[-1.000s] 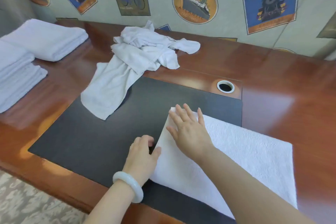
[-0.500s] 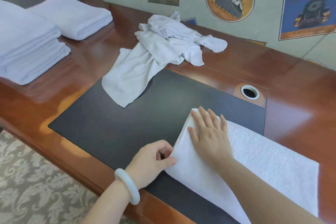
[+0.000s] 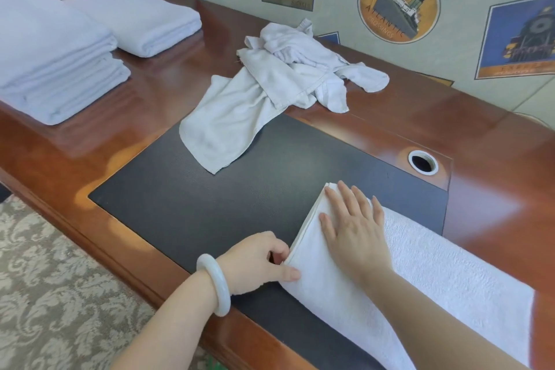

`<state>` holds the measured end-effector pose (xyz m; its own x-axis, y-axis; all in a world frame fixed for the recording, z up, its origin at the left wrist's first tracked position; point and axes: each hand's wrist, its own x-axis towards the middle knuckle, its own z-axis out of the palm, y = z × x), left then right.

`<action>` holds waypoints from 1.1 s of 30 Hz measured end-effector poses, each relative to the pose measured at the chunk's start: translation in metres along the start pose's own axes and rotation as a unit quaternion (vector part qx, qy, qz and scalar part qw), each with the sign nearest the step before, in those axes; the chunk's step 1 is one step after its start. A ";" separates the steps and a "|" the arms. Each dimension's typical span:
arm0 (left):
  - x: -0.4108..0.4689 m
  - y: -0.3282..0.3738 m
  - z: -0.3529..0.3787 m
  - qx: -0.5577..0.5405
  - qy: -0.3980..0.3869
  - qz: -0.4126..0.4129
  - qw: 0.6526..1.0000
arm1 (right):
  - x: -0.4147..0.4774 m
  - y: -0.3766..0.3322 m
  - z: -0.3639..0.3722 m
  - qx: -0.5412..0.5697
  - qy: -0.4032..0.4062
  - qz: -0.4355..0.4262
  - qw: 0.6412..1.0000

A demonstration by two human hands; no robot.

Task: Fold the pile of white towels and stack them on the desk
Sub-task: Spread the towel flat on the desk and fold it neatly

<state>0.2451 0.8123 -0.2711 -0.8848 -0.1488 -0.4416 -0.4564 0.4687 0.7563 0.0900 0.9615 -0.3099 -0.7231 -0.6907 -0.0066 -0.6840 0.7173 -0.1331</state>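
Folded towel [image 3: 435, 273] on the black mat [image 3: 195, 210] at the right of the bench [image 3: 495, 135], layered edge facing left. Against one second earlier, the left hand [image 3: 258, 261] has gone from lying beside that edge to a closed grip, thumb and fingers pinching the near left corner; the right hand [image 3: 354, 231] stays flat on top, fingers straight. The view has swung left, showing more of the stack of folded towels [image 3: 51, 63], cut off at the frame's left. The right forearm hides part of the towel; the loose pile [image 3: 279, 81] lies behind, well apart
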 end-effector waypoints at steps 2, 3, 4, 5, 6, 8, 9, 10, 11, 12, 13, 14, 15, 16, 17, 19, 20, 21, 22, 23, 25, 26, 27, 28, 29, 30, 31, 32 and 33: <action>-0.001 -0.001 0.000 -0.101 -0.006 0.037 0.994 | -0.001 0.000 -0.001 0.003 -0.001 -0.003 1.000; -0.003 -0.003 0.002 -0.164 0.001 0.050 0.985 | -0.001 0.001 -0.001 0.006 -0.001 -0.005 1.000; -0.006 -0.005 0.003 -0.207 0.010 0.053 0.977 | -0.001 0.001 -0.002 0.008 -0.002 -0.007 1.000; -0.009 -0.007 0.004 -0.219 0.022 0.049 0.974 | -0.001 0.002 -0.002 0.011 -0.002 -0.009 1.000; -0.011 -0.009 0.006 -0.207 0.027 0.037 0.977 | -0.001 0.002 -0.002 0.011 -0.002 -0.009 1.000; -0.011 -0.013 0.007 -0.095 0.011 0.002 0.995 | -0.002 0.002 -0.002 0.012 0.002 -0.011 1.000; -0.011 -0.013 0.006 -0.018 -0.010 -0.013 1.000 | -0.003 0.003 -0.002 0.012 0.005 -0.013 1.000; -0.011 -0.011 0.005 0.048 -0.029 -0.023 0.998 | -0.003 0.003 -0.002 0.013 0.007 -0.016 1.000; -0.010 -0.008 0.002 0.098 -0.046 -0.030 0.994 | -0.002 0.004 -0.001 0.013 0.006 -0.021 1.000; -0.009 -0.004 0.000 0.128 -0.061 -0.037 0.989 | -0.002 0.005 -0.001 0.014 0.003 -0.025 1.000; -0.008 -0.001 -0.002 0.146 -0.072 -0.043 0.986 | -0.002 0.006 -0.001 0.013 0.001 -0.027 1.000; -0.007 0.002 -0.004 0.160 -0.080 -0.047 0.983 | -0.002 0.006 -0.002 0.011 0.001 -0.025 1.000; -0.007 0.005 -0.006 0.169 -0.084 -0.049 0.981 | -0.002 0.006 -0.002 0.012 0.001 -0.022 1.000; -0.008 0.008 -0.008 0.175 -0.079 -0.050 0.980 | -0.002 0.006 -0.001 0.012 0.001 -0.019 1.000; -0.008 0.011 -0.008 0.178 -0.059 -0.051 0.981 | -0.002 0.006 -0.001 0.014 -0.001 -0.021 1.000; -0.010 0.020 -0.001 0.203 0.032 -0.046 0.977 | 0.000 0.005 -0.003 0.053 -0.001 -0.027 0.998; -0.010 0.027 0.007 0.224 0.091 -0.028 0.970 | 0.000 0.005 -0.007 0.109 0.002 -0.017 0.994; -0.008 0.037 0.019 0.236 0.156 0.014 0.959 | -0.001 0.005 -0.016 0.192 0.016 0.009 0.981; -0.003 0.047 0.031 0.240 0.209 0.070 0.945 | -0.005 0.005 -0.025 0.269 0.049 0.042 0.961; 0.006 0.056 0.046 0.241 0.230 0.115 0.936 | -0.013 0.006 -0.034 0.312 0.100 0.077 0.942; 0.028 0.070 0.075 0.257 0.190 0.152 0.935 | -0.038 0.004 -0.042 0.289 0.180 0.119 0.933; 0.039 0.071 0.088 0.287 0.148 0.134 0.937 | -0.055 0.006 -0.037 0.239 0.194 0.124 0.943; 0.048 0.068 0.096 0.329 0.136 0.129 0.926 | -0.072 0.011 -0.029 0.177 0.194 0.122 0.957; 0.055 0.063 0.099 0.362 0.145 0.138 0.910 | -0.088 0.020 -0.017 0.115 0.175 0.116 0.971; 0.057 0.058 0.100 0.384 0.156 0.141 0.899 | -0.104 0.032 -0.006 0.064 0.142 0.121 0.980; 0.058 0.051 0.103 0.394 0.153 0.142 0.895 | -0.117 0.045 0.002 0.035 0.109 0.137 0.984; 0.058 0.047 0.104 0.404 0.152 0.151 0.889 | -0.128 0.057 0.005 0.026 0.090 0.152 0.984; 0.058 0.042 0.105 0.409 0.151 0.153 0.887 | -0.137 0.067 0.007 0.022 0.082 0.156 0.984; 0.059 0.040 0.106 0.412 0.155 0.156 0.884 | -0.142 0.073 0.005 0.021 0.079 0.156 0.984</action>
<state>0.1849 0.9146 -0.3176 -0.9972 -0.0713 -0.0227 -0.0739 0.9855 0.1528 0.1434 1.1111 -0.3234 -0.9054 -0.4127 0.0996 -0.4244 0.8853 -0.1899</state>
